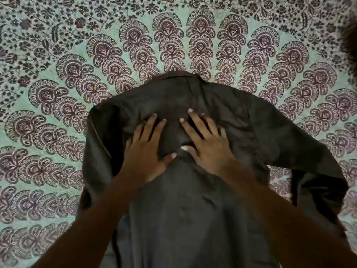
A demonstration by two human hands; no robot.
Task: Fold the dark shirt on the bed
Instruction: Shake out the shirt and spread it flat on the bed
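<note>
Head view: I see the dark shirt [193, 209] spread on the bed [58, 55], over a mint and maroon patterned bedspread, with its collar [179, 76] at the far end and its body running toward me and out of the bottom edge of the picture. Both forearms reach in from the bottom edge and angle toward each other, meeting over the upper part of the shirt just below the collar. The left hand [146, 151] lies flat, palm down, fingers straight and a little spread, thumb stretched inward. The right hand [208, 149] lies the same way just beside it, fingers fanned, its thumb tip nearly meeting the left thumb. Neither hand grasps cloth; both are released and rest flat on the fabric. On my right one sleeve [309, 151] stretches out and bends down toward the near edge. The shirt's left side [100, 132] looks folded inward along a straight edge. There is a dark blur in the upper right corner [349, 35]; I cannot tell what it is.
</note>
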